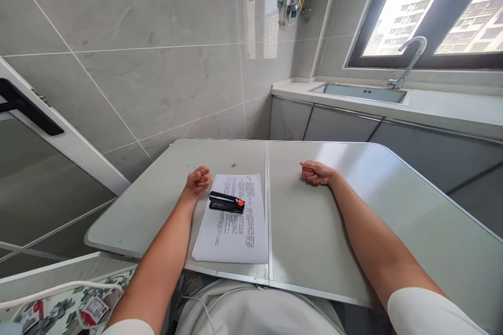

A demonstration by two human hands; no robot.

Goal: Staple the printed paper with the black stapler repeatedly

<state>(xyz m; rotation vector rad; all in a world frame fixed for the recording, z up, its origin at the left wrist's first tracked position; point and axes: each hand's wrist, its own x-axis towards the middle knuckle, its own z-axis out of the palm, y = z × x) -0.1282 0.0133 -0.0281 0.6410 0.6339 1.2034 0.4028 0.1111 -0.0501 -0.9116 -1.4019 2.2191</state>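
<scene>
My left hand [198,180] rests on the table as a closed fist, just left of the upper corner of some printed paper [231,243]. On that paper lies a black stapler [227,202] with an orange mark at its right end; neither hand touches it. Across the table's middle seam, my right hand [315,172] is also curled into a fist, resting on the right half. No object shows in either fist. Small metal bits [233,165], perhaps staples, lie beyond the paper's top edge.
The pale folding table [314,241] has a raised metal seam down its middle. Behind it on the right stands a counter [444,102] with a sink [359,92] and a faucet [411,60]. A door with a black handle [31,107] is at the left.
</scene>
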